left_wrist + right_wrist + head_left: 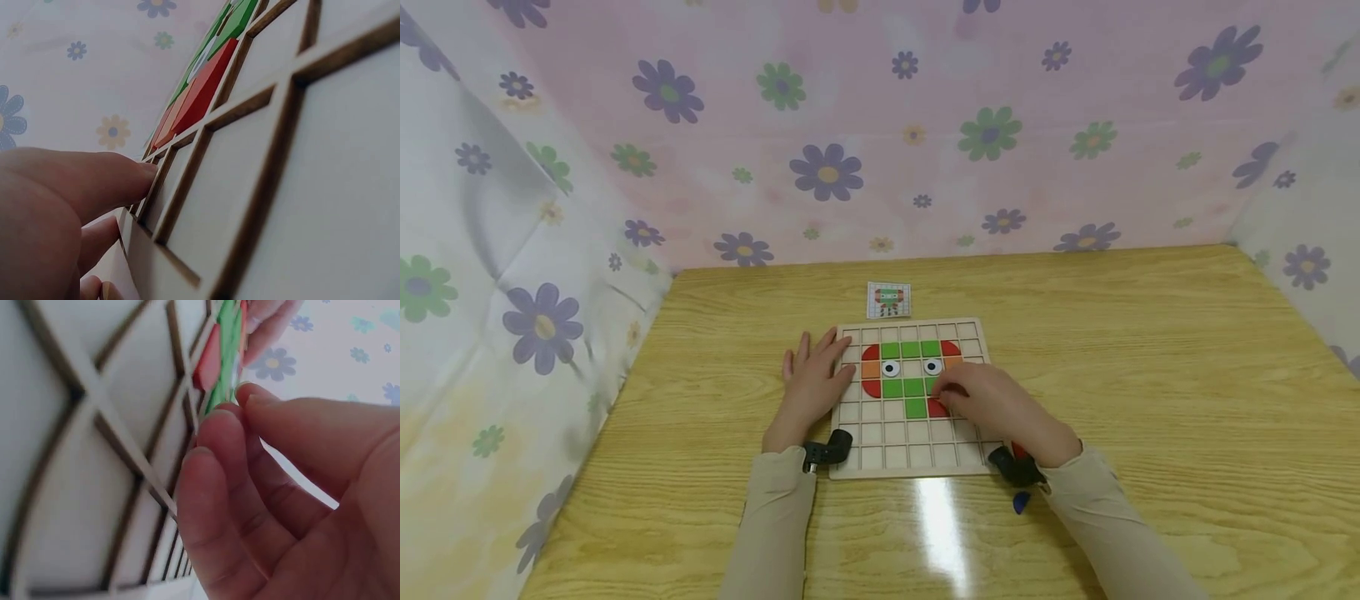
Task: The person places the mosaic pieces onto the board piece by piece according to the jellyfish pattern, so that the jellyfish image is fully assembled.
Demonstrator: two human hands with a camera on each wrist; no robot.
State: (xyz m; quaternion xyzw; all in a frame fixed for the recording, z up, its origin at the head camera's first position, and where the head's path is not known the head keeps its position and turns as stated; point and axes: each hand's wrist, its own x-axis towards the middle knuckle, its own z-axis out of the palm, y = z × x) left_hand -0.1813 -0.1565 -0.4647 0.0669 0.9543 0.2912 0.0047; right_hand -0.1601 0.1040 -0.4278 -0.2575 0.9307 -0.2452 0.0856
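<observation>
A wooden grid board [895, 458] lies flat, bearing a face-like pattern of green squares [913, 387], rounded red pieces [872, 388], an orange square [870, 369] and two eye pieces [891, 368]. My left hand [811, 383] rests at the board's left edge, fingers spread and thumb on the rim. On the pattern's lower right is my right hand [992, 400], fingers bent and fingertips close to thumb, beside a red piece [937, 407]. In the right wrist view those fingertips [220, 428] overlap the green pieces; I cannot tell whether they pinch one.
A small picture card [889, 300] with a similar pattern lies behind the board. A dark blue piece [1021, 502] sits on the wooden table [1150, 375] near my right sleeve, and a red piece [1020, 451] shows beside the right wrist camera. Flowered cloth [880, 167] hangs behind.
</observation>
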